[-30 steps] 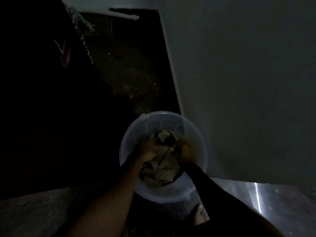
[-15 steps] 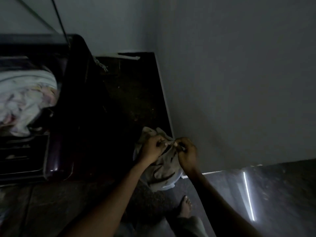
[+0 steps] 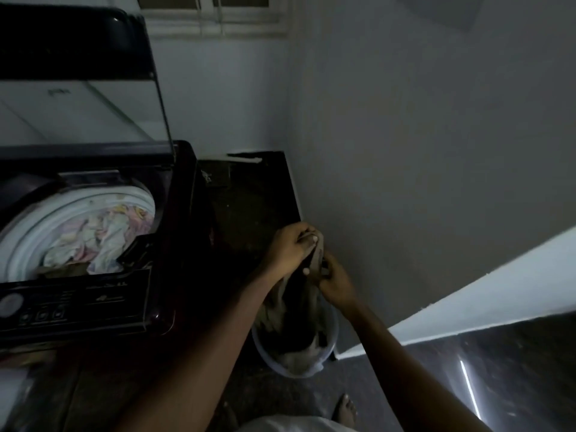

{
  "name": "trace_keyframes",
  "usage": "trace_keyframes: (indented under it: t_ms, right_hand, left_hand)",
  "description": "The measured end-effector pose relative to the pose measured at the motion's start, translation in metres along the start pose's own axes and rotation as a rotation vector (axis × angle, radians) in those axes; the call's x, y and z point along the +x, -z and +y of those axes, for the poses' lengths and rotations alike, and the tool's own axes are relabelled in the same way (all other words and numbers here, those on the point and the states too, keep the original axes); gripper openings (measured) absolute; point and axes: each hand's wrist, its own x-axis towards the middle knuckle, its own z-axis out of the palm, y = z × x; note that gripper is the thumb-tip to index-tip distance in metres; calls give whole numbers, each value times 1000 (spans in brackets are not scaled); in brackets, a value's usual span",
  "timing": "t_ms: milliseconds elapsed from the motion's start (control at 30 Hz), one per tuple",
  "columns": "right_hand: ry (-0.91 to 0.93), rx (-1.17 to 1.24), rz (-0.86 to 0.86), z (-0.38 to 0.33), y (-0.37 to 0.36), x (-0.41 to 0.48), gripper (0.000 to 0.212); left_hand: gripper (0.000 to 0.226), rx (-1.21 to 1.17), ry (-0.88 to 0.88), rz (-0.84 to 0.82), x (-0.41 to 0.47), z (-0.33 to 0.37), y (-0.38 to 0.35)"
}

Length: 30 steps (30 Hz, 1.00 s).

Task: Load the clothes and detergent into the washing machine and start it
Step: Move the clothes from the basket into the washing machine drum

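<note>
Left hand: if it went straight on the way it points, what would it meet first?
Probably the grey wall, just past the garment that the left hand grips; depth is unclear.

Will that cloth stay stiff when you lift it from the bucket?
Probably not: the cloth hangs in limp folds below the left hand and right hand, so it should flop. Likely light, since fingers alone pinch it. Its end may snag the bucket.
</note>
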Motion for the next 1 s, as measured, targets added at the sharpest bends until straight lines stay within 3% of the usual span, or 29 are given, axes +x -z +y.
trace_keyframes:
  t_ms: [67,167,300,533,600,700,767,833,900,1000]
  right_hand:
    - [-63,-22,-21,-1,-3,3,30]
    - [-31,-133,103,-12,4,14,11]
    - [112,-164,206,-54,21,29,16]
    - [297,-184,168,-144,13,47,21]
    - [378,-220,135,-176,5,50,23]
    - [469,-163,45,-205,3,56,32]
    - [472,-57,12,-206,10,56,34]
    - [416,24,54,-192,23,52,30]
    - [288,34,112,-167,32,47,42]
    - [96,-15,-40,-122,19,40,68]
  left_hand:
    - [13,-23,-22,-10,1,11,11]
    - [13,-44,1,44,-2,17,31]
    - [18,24,48,133,-9,4,56]
    - [101,397,64,-27,-21,0,57]
    - [89,321,57,61,-14,7,50]
    - [40,76,49,275,-2,19,53]
    - [27,-80,57,348,-1,36,60]
    - [24,-233,34,418,-1,50,65]
    - [19,-393,13,452,-1,63,69]
    - [17,-749,-19,394,3,90,70]
